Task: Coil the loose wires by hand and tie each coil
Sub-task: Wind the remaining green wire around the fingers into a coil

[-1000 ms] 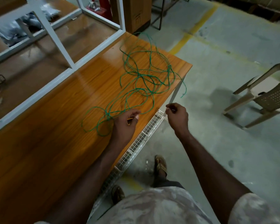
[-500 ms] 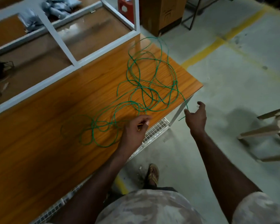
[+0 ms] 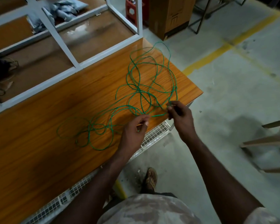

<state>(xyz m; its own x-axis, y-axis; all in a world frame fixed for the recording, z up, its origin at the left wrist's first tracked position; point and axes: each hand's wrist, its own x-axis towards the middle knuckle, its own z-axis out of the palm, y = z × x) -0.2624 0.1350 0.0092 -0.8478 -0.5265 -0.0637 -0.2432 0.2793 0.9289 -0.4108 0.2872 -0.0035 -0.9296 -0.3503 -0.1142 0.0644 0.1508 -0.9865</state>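
The green wire (image 3: 145, 88) lies in loose tangled loops on the orange wooden table (image 3: 39, 151), from the far right corner down to a smaller bunch of loops left of the hands. One short stretch of it runs in the air between the two hands, above the near edge of the table.

The left hand (image 3: 134, 131) has its fingers curled and pinches the wire between thumb and fingertips, at the same place as before. The right hand (image 3: 179, 115) has changed most: half a second ago it was out past the table corner with open fingers, and now it has come back over the table edge and pinches the wire in curled fingers.

A white wire-mesh tray (image 3: 153, 136) hangs under the table edge. A white metal frame (image 3: 74, 62) stands behind the table.
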